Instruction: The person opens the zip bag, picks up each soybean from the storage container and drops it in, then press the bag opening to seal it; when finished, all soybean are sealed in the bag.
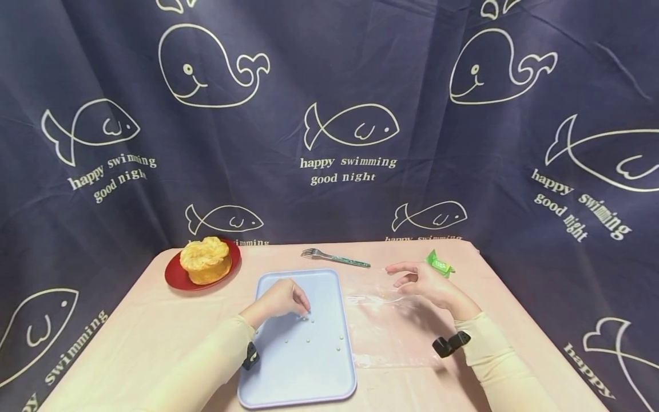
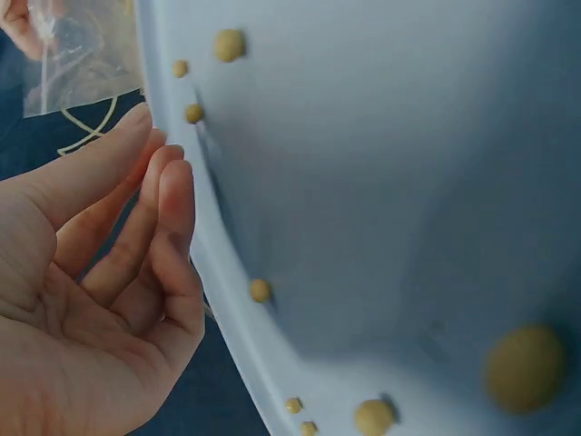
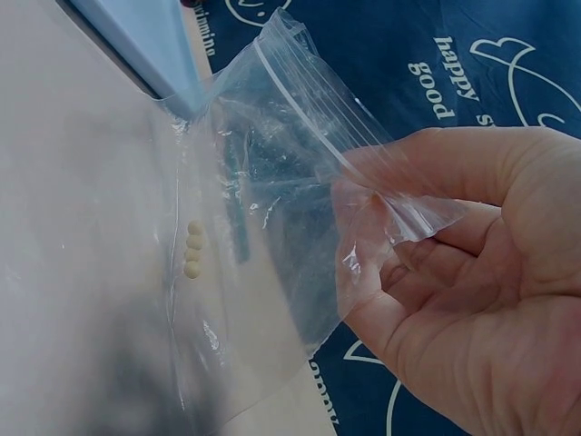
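Note:
My left hand (image 1: 284,298) hangs low over the pale blue tray (image 1: 298,377), fingers bent and tips drawn together. Whether a ball sits between those tips is hidden. Several small round yellowish balls (image 1: 308,341) lie scattered on the tray; the left wrist view shows them larger, one ball (image 2: 193,113) close to the fingertips. To the right of the tray, my right hand (image 1: 429,286) pinches the edge of a clear zip bag (image 3: 272,200) between thumb and fingers. Several like balls (image 3: 192,247) line up inside the bag.
A fork (image 1: 334,258) with a patterned handle lies behind the tray. At the back left, a pastry (image 1: 206,262) sits on a red plate (image 1: 175,277). A green wrapped candy (image 1: 439,264) is just beyond my right hand. A dark curtain (image 1: 350,68) stands behind the pink-covered table (image 1: 154,320).

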`<action>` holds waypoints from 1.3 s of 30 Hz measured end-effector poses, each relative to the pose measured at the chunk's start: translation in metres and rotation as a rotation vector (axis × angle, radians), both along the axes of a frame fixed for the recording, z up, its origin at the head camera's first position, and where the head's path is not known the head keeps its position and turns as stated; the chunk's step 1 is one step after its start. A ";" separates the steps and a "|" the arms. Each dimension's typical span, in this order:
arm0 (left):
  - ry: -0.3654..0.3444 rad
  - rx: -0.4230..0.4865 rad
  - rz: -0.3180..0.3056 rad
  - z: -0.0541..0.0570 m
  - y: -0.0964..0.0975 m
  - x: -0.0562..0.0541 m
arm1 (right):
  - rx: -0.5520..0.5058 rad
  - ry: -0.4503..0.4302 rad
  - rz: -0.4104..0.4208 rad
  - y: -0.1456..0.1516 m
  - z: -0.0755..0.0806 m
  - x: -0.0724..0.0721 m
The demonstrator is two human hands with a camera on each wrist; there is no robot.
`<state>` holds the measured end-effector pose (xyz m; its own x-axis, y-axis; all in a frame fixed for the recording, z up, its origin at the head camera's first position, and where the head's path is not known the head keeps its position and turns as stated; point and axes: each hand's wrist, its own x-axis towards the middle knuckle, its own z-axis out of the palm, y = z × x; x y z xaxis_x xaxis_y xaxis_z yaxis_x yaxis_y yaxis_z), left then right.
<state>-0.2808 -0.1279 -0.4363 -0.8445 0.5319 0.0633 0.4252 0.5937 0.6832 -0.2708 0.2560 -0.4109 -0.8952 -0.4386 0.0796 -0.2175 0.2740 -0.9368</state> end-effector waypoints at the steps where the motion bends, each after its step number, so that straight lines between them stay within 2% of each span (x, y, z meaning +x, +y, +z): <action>1: 0.002 -0.014 -0.010 0.000 0.000 0.001 | -0.003 -0.005 0.000 0.000 0.000 0.000; 6: 0.050 -0.070 -0.027 -0.003 0.002 0.005 | -0.001 -0.008 -0.008 0.001 -0.001 0.000; 12: 0.055 -0.090 -0.024 -0.003 0.004 0.005 | -0.002 0.002 -0.007 0.000 0.000 0.000; 16: 0.071 -0.073 -0.020 -0.003 0.005 -0.003 | -0.004 0.006 -0.005 0.001 0.000 0.000; 19: 0.086 -0.024 0.002 0.002 0.011 -0.010 | -0.002 0.013 -0.003 0.001 0.000 0.000; 22: 0.117 0.045 0.030 0.012 0.024 -0.015 | 0.001 0.017 -0.004 0.001 0.000 0.000; 27: 0.200 0.156 0.080 0.035 0.057 -0.015 | 0.006 0.014 -0.009 0.001 0.000 -0.002; 30: 0.216 0.208 0.076 0.045 0.077 -0.014 | 0.003 0.010 -0.007 0.001 0.000 -0.002; 33: 0.225 0.227 0.041 0.050 0.096 -0.014 | -0.004 0.007 0.002 0.001 0.001 -0.002; 39: 0.258 0.174 -0.022 0.048 0.124 -0.019 | 0.005 0.028 0.012 0.003 0.002 -0.002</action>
<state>-0.2997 -0.0036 -0.3879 -0.7770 0.5122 0.3659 0.6095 0.4664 0.6411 -0.2726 0.2588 -0.4092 -0.8874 -0.4494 0.1025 -0.2473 0.2764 -0.9287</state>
